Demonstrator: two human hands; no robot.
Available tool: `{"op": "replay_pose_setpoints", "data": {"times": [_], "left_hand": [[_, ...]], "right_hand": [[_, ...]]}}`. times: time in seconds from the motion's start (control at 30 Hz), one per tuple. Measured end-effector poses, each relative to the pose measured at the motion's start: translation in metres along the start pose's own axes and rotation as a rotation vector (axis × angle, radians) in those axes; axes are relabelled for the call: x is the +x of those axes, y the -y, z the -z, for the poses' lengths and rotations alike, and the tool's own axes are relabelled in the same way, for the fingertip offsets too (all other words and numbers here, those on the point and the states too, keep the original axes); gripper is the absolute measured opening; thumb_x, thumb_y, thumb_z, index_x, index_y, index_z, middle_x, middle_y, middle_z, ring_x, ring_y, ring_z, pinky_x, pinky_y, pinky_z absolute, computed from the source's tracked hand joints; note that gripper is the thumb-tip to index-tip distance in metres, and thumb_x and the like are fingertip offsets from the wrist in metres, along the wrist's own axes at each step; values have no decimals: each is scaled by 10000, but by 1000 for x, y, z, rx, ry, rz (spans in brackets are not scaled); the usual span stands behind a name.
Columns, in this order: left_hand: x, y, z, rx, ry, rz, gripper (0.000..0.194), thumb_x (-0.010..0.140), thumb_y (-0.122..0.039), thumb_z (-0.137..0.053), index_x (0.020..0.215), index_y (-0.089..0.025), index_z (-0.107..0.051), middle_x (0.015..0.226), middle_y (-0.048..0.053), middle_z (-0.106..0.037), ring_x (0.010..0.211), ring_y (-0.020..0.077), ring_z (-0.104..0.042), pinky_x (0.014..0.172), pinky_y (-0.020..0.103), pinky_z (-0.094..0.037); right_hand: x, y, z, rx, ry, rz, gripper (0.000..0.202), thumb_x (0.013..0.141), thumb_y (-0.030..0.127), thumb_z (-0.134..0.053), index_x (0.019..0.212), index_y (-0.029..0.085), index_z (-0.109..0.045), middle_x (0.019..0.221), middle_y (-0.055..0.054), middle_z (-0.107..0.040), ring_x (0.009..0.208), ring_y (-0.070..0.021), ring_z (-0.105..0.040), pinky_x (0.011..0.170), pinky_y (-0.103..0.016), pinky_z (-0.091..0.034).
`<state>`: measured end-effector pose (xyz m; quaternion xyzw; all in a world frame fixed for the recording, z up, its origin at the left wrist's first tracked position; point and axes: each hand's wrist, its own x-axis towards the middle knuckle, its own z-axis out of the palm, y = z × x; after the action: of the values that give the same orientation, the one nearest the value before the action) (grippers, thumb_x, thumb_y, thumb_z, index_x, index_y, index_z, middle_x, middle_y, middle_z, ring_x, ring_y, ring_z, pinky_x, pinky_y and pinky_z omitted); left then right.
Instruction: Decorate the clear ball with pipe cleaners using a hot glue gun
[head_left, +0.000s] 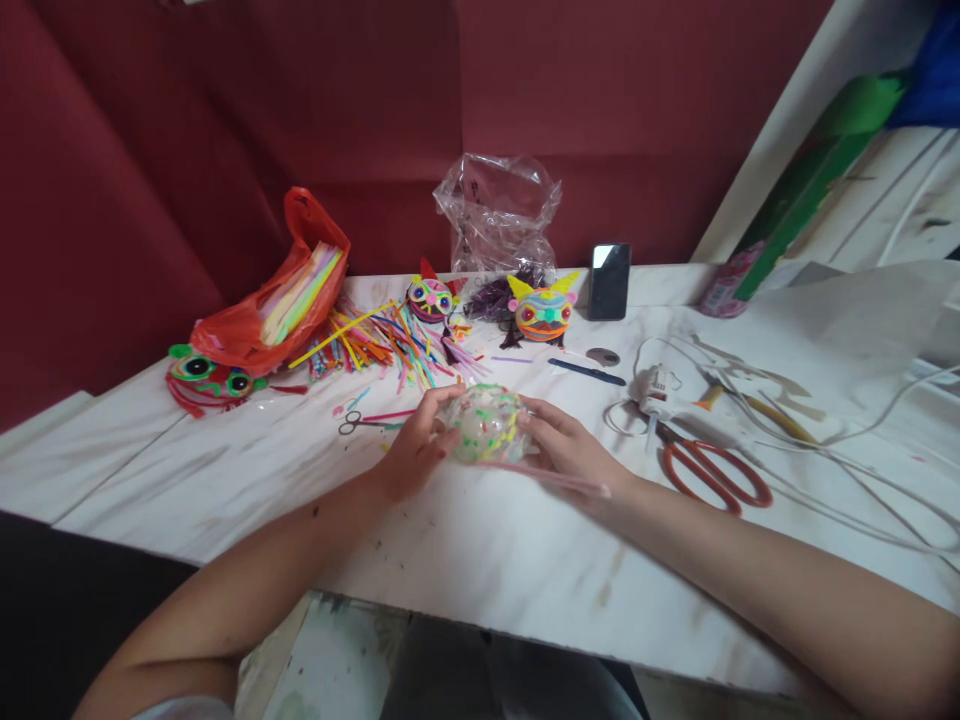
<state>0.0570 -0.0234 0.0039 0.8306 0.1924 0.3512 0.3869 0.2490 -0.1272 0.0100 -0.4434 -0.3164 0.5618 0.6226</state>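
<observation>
Between my hands is a clear, rounded plastic ball (486, 428) with green, yellow and red bits on it. The fingers of my left hand (426, 432) close on its left side. On its other side my right hand (564, 440) grips it, with some fingers hidden behind the ball. A thin pink strip (555, 478) runs from below the ball to my right wrist; what holds it is hard to make out. Just left of my left hand lie small scissors (351, 424) and a dark pink strip (390, 415).
Finished-looking animal heads (543, 314) and loose pipe cleaners (390, 335) lie behind, beside a red bag (247, 325). A phone (610, 282) leans at the back. Orange-handled scissors (716, 475), a glue gun (658, 390), pliers (765, 410) and cables (832, 455) occupy the right.
</observation>
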Motion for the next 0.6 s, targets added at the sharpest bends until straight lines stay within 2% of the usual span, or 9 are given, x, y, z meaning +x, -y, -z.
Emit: {"op": "replay_pose_setpoints", "data": {"times": [0.1,0.17,0.27,0.4,0.6], "left_hand": [[2,-4,2,99,67,-59,688,789,-505,-633,1370,-204,-422,1424,166,-391,1305,352,-431,907,447,-529],[3,-4,1,180,82,-107,861,708,-534,-718,1420,-205,-363,1439,179,-363,1341,374,-388,991,485,-486],[4,2,-6,268,26,-204,1050,597,-594,-790,1441,-206,-300,1428,190,-373,1344,394,-385,1090,555,-385],[3,8,-14,364,-47,-308,1008,616,-558,-793,1419,-228,-280,1393,179,-414,1332,384,-402,1091,580,-376],[0,6,-15,427,-65,-304,990,621,-516,-799,1418,-265,-269,1423,170,-365,1340,390,-389,1089,590,-383]], "right_hand": [[3,-1,2,76,-11,-25,257,782,299,-721,1014,208,-659,987,-45,-729,727,-164,-689,568,-287,-602],[4,-2,2,120,-9,-38,220,796,280,-710,991,197,-651,946,-42,-725,698,-163,-693,553,-299,-617],[3,-6,2,165,22,-63,179,809,280,-704,933,178,-627,892,-42,-717,711,-174,-706,550,-305,-631],[0,-10,-1,205,91,-87,197,814,295,-709,902,172,-583,875,-50,-716,740,-196,-716,606,-352,-642],[-2,-10,-4,225,91,-88,219,810,306,-707,940,188,-578,978,-53,-717,757,-188,-715,615,-320,-632]]}}
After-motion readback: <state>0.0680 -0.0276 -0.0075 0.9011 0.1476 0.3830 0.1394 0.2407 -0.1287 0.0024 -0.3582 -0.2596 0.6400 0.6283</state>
